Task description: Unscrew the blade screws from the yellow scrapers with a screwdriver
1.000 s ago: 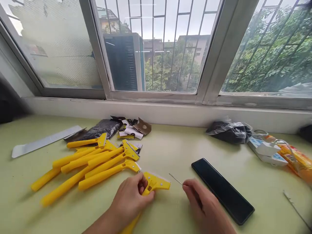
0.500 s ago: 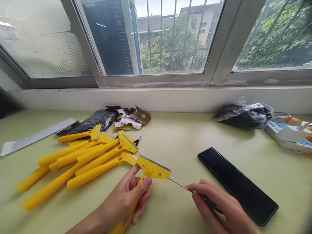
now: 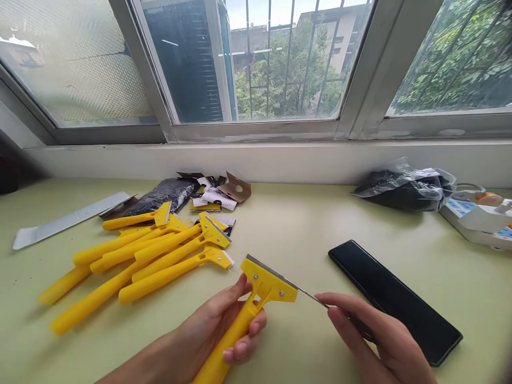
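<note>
My left hand is closed around the handle of a yellow scraper, its wide head tilted up to the right. Two screws show on the head, and a metal blade strip runs along its top edge. In my right hand is what looks like a slim screwdriver, pinched with the index finger along it. Its thin metal shaft points left and meets the right end of the scraper head near the blade; whether the tip touches cannot be seen. Most of the tool's handle is hidden by my fingers.
Several more yellow scrapers lie piled at left. Behind them are a black plastic-wrapped packet, torn cardboard packaging and a pale strip. A black phone lies at right, with a bagged dark bundle and power strip beyond.
The scraper has moved right and turned, showing its head more fully, and my left thumb has come off its face. My right hand has shifted slightly right with the tool.
</note>
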A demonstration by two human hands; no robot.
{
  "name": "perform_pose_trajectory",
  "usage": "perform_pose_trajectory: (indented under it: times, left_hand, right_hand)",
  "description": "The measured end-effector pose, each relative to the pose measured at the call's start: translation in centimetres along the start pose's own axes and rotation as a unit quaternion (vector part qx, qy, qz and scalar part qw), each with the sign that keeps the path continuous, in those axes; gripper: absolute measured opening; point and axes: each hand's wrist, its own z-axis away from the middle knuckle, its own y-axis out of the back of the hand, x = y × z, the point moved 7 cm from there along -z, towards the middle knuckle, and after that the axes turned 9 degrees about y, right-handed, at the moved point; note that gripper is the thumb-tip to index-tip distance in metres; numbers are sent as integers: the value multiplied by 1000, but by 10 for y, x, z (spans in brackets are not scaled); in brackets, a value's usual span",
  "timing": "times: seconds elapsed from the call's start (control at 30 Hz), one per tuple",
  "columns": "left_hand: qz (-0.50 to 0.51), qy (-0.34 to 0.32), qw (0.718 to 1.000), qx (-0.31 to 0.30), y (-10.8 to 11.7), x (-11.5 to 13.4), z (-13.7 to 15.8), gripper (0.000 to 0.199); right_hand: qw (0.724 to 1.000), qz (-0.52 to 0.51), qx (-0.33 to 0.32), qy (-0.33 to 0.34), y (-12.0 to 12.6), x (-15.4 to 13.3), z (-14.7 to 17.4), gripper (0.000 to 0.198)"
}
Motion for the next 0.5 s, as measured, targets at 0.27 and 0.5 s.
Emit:
perform_pose_trajectory:
  times: [0.27,0.5]
  left_hand:
    - [82,-30,994,-69,-11,8,0,60]
    - [28,-13,998,-56,-21,-1,0,86]
  right_hand:
    - [995,-47,39,-80,-5,1,6,19]
    - [990,-85,65,-88,-6,-4,7,15]
